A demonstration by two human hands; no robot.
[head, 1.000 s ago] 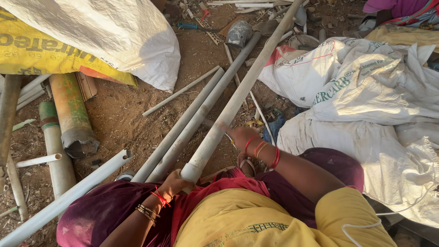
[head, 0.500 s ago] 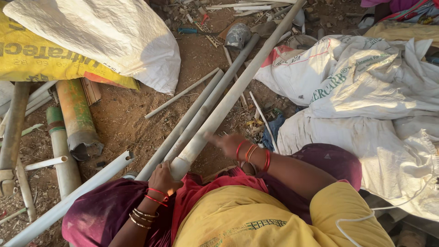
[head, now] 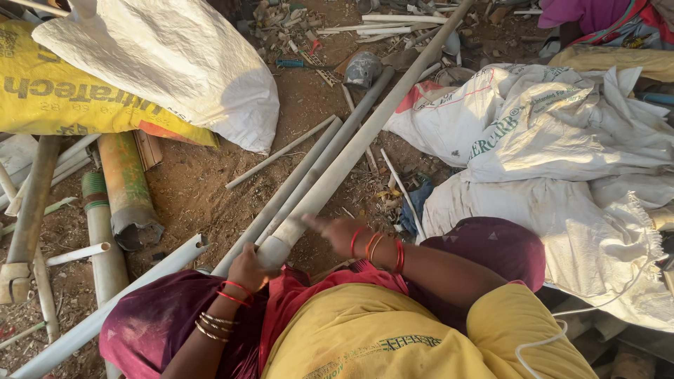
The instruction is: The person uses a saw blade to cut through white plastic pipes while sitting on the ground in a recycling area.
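Right now L hand (head: 247, 267) grips near end of long grey plastic pipe (head: 351, 151), fingers curled round it, pipe end at person's lap, rest running up over dirt ground (head: 189, 189) beside two thinner grey pipes (head: 298, 184). R hand (head: 335, 230) just beside pipe, blurred, fingers look loosely spread, not gripping. Step: handling pipe end. Next move prob needs steady two-hand hold. White woven sack (head: 554, 133) lies to the right.

Bare brown dirt ground (head: 196, 189) in warm sunlight, strewn with white sacks (head: 554, 126) and, seemingly, plastic scraps (head: 295, 35).
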